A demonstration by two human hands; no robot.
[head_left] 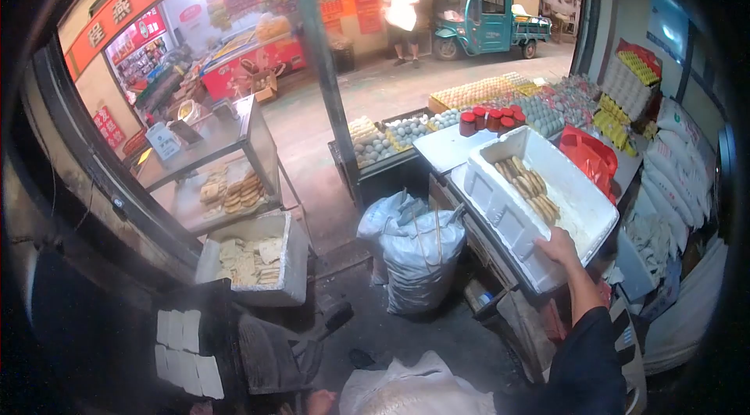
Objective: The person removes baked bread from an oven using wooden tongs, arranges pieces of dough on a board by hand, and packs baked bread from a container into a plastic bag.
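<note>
My right hand (557,245) reaches into a white foam box (590,239), just past the near end of a row of browned oblong flatbreads (527,181). Its fingers look curled together near the box's inner wall; whatever they hold is hidden. At the bottom edge of the view, only a small part of my left hand (320,401) shows, beside a pale cloth (422,391) at my front. The left fingers cannot be made out. Left of me, pale dough strips (187,372) lie in two rows on a dark surface.
A second foam box (293,259) holds pale flat pieces. Beyond it stands a glass case (269,157) with breads. Full bluish sacks (422,259) sit on the floor. Red-lidded jars (492,120) and egg trays (469,95) line the front. Outside are a person (401,9) and a teal three-wheeler (488,21).
</note>
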